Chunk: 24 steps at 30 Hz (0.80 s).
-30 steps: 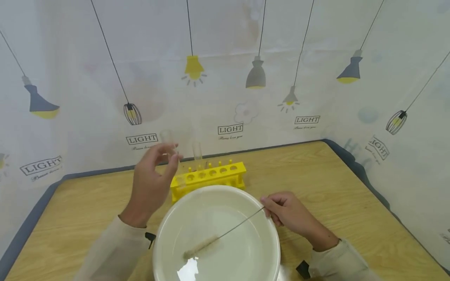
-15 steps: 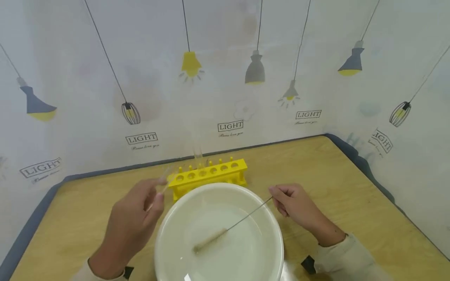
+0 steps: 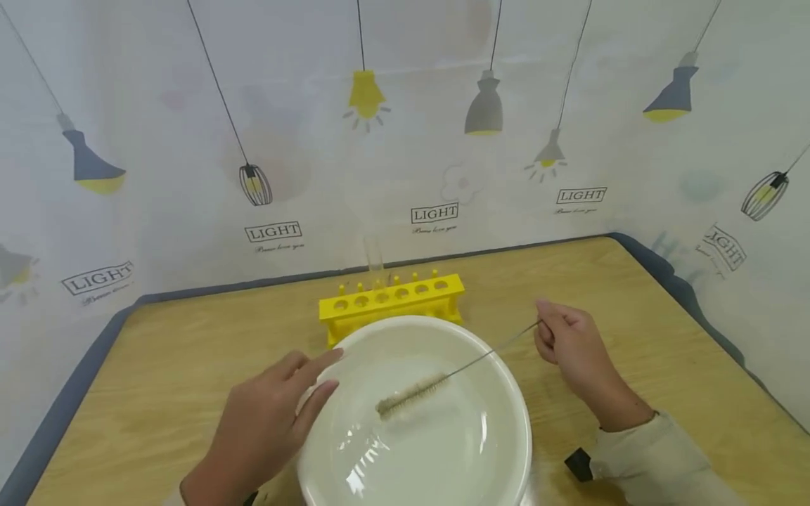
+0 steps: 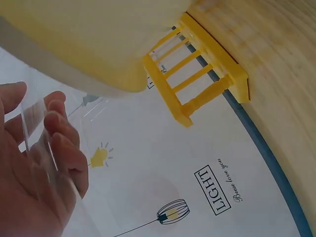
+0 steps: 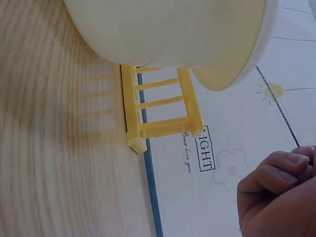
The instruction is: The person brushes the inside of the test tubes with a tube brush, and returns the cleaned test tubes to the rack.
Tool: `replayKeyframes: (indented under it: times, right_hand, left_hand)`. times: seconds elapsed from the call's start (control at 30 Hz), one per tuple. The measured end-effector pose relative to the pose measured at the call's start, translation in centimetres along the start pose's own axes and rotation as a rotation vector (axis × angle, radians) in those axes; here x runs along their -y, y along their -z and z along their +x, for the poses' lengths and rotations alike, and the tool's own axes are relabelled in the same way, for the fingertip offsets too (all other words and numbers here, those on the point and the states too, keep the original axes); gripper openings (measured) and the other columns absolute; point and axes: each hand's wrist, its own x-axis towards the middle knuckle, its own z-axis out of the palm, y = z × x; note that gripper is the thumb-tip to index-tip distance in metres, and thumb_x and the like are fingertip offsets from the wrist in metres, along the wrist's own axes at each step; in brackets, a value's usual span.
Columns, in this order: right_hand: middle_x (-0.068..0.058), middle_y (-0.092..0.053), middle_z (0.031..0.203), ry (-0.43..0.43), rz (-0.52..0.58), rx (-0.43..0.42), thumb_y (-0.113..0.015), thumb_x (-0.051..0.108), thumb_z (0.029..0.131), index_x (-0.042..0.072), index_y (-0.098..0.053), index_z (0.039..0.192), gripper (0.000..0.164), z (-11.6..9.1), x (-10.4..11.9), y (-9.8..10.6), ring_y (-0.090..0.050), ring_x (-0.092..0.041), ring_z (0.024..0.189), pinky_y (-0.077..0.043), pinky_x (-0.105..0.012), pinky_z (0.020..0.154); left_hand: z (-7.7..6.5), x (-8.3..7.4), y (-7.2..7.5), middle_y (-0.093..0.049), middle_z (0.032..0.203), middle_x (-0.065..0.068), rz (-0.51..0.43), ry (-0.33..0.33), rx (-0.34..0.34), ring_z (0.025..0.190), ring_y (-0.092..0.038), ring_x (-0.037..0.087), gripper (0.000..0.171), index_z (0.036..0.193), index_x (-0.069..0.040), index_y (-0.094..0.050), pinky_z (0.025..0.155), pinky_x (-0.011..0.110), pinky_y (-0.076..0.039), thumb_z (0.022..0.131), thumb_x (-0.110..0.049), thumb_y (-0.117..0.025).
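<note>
My left hand [image 3: 266,414] is at the left rim of a white basin [image 3: 522,450]. In the left wrist view, its fingers curl round a clear test tube [image 4: 42,153], which is barely visible in the head view. To the right of the basin, my right hand [image 3: 572,344] pinches the thin wire handle of a test tube brush [image 3: 413,396]. The brush's pale bristles hang over the basin, angled down to the left. Behind the basin stands a yellow test tube rack [image 3: 392,299]. Another clear test tube [image 3: 374,254] stands upright in it.
Everything stands on a wooden table [image 3: 557,274] with a dark blue edge strip along the back. A pale wall sheet [image 3: 329,161] printed with lamps rises behind it. Bright reflections show inside the basin.
My left hand has come down from beside the rack to the basin's left rim with the test tube. My right hand has lifted the brush slightly and shifted it right.
</note>
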Motion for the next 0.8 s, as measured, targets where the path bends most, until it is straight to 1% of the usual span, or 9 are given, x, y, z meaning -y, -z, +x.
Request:
replayKeyframes:
  times: [0.07, 0.17, 0.3, 0.4, 0.47, 0.57, 0.73, 0.8]
  right_hand:
    - [0.004, -0.024, 0.053, 0.002, 0.008, -0.026, -0.041, 0.045, 0.106, 0.006, -0.028, 0.067, 0.056, 0.1, 0.2, 0.2, -0.022, -0.014, 0.043, -0.027, -0.033, 0.043]
    - [0.001, -0.021, 0.054, 0.008, 0.050, -0.047, -0.042, 0.045, 0.106, 0.007, -0.028, 0.067, 0.057, 0.1, 0.4, 0.4, -0.020, -0.016, 0.043, -0.023, -0.034, 0.043]
    - [-0.002, -0.018, 0.057, 0.019, 0.120, -0.057, -0.043, 0.045, 0.105, 0.007, -0.028, 0.067, 0.056, 0.1, 0.6, 0.5, -0.018, -0.017, 0.044, -0.021, -0.034, 0.043]
    - [-0.003, -0.016, 0.059, 0.018, 0.163, -0.056, -0.044, 0.044, 0.105, 0.009, -0.029, 0.067, 0.055, 0.2, 0.7, 0.5, -0.017, -0.018, 0.044, -0.020, -0.035, 0.044]
    - [-0.003, -0.016, 0.060, 0.017, 0.186, -0.061, -0.045, 0.044, 0.105, 0.010, -0.029, 0.067, 0.054, 0.3, 0.7, 0.5, -0.017, -0.018, 0.045, -0.019, -0.035, 0.045]
    - [-0.003, -0.017, 0.060, 0.022, 0.209, -0.083, -0.047, 0.044, 0.104, 0.012, -0.031, 0.066, 0.052, 0.4, 0.8, 0.6, -0.018, -0.017, 0.044, -0.018, -0.037, 0.045]
    - [-0.002, -0.018, 0.058, 0.039, 0.261, -0.118, -0.047, 0.041, 0.104, 0.013, -0.034, 0.065, 0.050, 0.3, 0.8, 0.6, -0.019, -0.018, 0.042, -0.016, -0.039, 0.046]
    - [-0.002, -0.019, 0.057, 0.039, 0.264, -0.124, -0.047, 0.041, 0.105, 0.013, -0.035, 0.066, 0.049, 0.2, 0.8, 0.6, -0.019, -0.018, 0.042, -0.017, -0.039, 0.047]
  left_hand:
    - [0.1, 0.0, -0.5, -0.055, 0.082, -0.008, 0.004, -0.009, -0.020, 0.057, -0.037, -0.001, 0.035, 0.128, -0.025, -0.068, 0.046, 0.014, -0.029, 0.095, -0.035, -0.067]
    - [0.1, 0.0, -1.1, -0.052, 0.079, -0.008, 0.018, 0.010, -0.021, 0.053, -0.032, -0.001, 0.034, 0.124, -0.023, -0.070, 0.044, 0.014, -0.025, 0.092, -0.034, -0.069]
    - [-0.2, 0.0, -1.7, -0.052, 0.083, -0.007, 0.044, 0.066, 0.013, 0.048, -0.023, -0.002, 0.033, 0.120, -0.024, -0.072, 0.042, 0.014, -0.021, 0.089, -0.036, -0.071]
    - [-0.4, 0.2, -2.1, -0.052, 0.086, -0.006, 0.061, 0.076, 0.032, 0.047, -0.020, -0.002, 0.033, 0.118, -0.025, -0.073, 0.042, 0.014, -0.020, 0.088, -0.038, -0.071]
    - [-0.5, 0.3, -2.2, -0.053, 0.087, -0.007, 0.069, 0.065, 0.043, 0.047, -0.021, -0.001, 0.032, 0.118, -0.026, -0.072, 0.042, 0.015, -0.021, 0.088, -0.038, -0.071]
    - [-0.5, 0.4, -2.2, -0.053, 0.086, -0.008, 0.104, 0.055, 0.077, 0.050, -0.026, 0.000, 0.032, 0.118, -0.028, -0.072, 0.043, 0.015, -0.021, 0.088, -0.040, -0.071]
    - [-0.3, 0.2, -2.0, -0.054, 0.087, -0.009, 0.164, 0.059, 0.172, 0.053, -0.034, 0.002, 0.030, 0.117, -0.031, -0.071, 0.044, 0.016, -0.022, 0.091, -0.045, -0.069]
    - [-0.3, 0.1, -1.8, -0.054, 0.087, -0.008, 0.175, 0.060, 0.192, 0.053, -0.035, 0.002, 0.029, 0.115, -0.031, -0.072, 0.044, 0.016, -0.022, 0.090, -0.045, -0.070]
